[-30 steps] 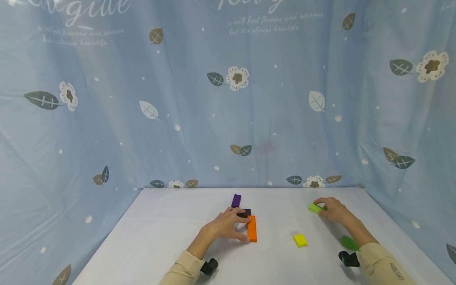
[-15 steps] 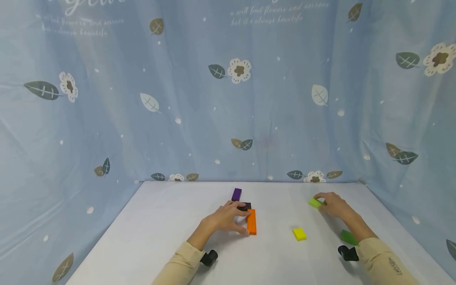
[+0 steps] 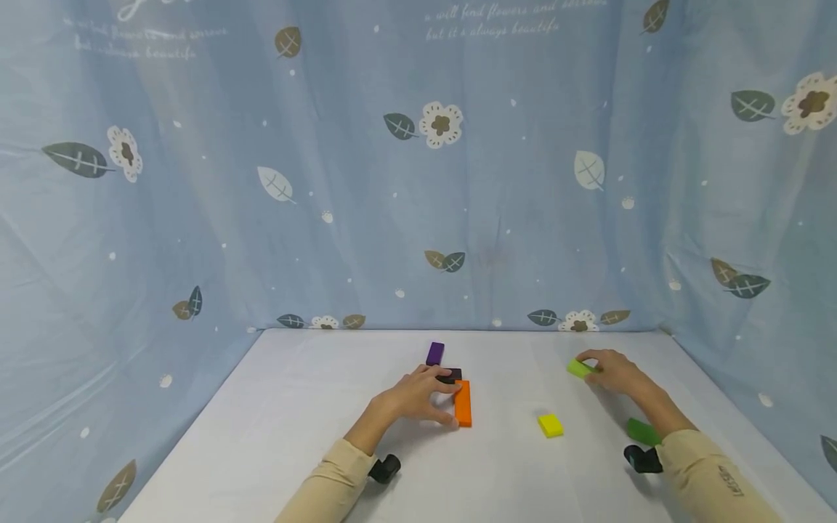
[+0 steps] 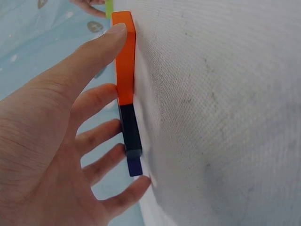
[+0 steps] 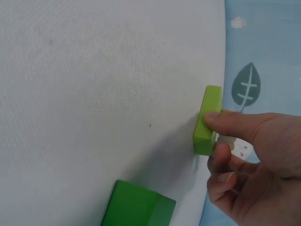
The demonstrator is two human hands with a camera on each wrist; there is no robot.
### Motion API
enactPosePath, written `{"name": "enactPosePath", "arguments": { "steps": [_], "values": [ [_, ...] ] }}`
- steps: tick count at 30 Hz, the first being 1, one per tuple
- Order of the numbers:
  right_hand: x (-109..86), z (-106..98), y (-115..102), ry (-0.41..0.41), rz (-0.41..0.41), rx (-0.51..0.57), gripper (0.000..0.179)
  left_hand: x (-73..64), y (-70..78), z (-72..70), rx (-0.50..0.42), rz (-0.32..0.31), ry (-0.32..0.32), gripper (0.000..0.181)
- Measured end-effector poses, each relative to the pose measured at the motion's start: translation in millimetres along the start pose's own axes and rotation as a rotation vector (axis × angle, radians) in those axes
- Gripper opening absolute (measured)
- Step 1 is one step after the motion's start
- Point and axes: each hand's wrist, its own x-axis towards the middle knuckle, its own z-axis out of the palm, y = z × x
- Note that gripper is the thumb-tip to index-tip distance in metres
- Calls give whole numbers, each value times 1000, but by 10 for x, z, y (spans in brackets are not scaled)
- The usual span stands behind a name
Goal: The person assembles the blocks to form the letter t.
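Observation:
An orange block (image 3: 463,408) lies lengthwise on the white table, with a black block (image 4: 130,129) at its far end and a purple block (image 3: 435,354) beyond that. Spread along the left side of this row is my left hand (image 3: 418,398). Its thumb touches the orange block near the close end, the index finger meets that block near its other end, and the other fingers reach along the black and purple blocks. Farther right, my right hand (image 3: 615,372) pinches a light green block (image 5: 207,120) between thumb and fingers, close over the table.
Between the hands lies a yellow block (image 3: 551,426). A dark green block (image 5: 136,205) sits under the right forearm, near the black wrist camera (image 3: 643,459). A blue patterned curtain (image 3: 366,181) hangs along the table's back and both sides.
The head view has tilted down slightly, so everything sits higher in it. Both hands keep their places at the blocks, and no block has visibly moved on the table.

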Motion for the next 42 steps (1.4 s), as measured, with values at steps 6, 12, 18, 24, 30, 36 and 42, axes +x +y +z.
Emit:
{"name": "enactPosePath", "arguments": {
  "steps": [6, 12, 18, 24, 30, 36, 42],
  "values": [
    [-19, -6, 7, 4, 0, 17, 43, 0, 17, -3, 0, -4, 0, 68],
    [-33, 19, -2, 12, -11, 11, 42, -37, 40, 0, 4, -24, 0, 69],
    [-54, 39, -16, 24, -27, 4, 42, -56, 59, 6, 9, -33, 0, 67],
    [-60, 35, -28, 42, -38, 2, 42, -37, 43, 5, 17, -28, 2, 68],
    [-64, 49, 4, 58, -54, -10, 40, -13, 46, 3, 19, -21, 3, 68],
    [-86, 64, 11, 102, -100, -11, 39, 1, 52, -2, 23, -24, 0, 68],
    [-95, 60, -65, 120, -135, -15, 39, -10, 36, 13, 9, -24, 4, 68]
  ]
}}
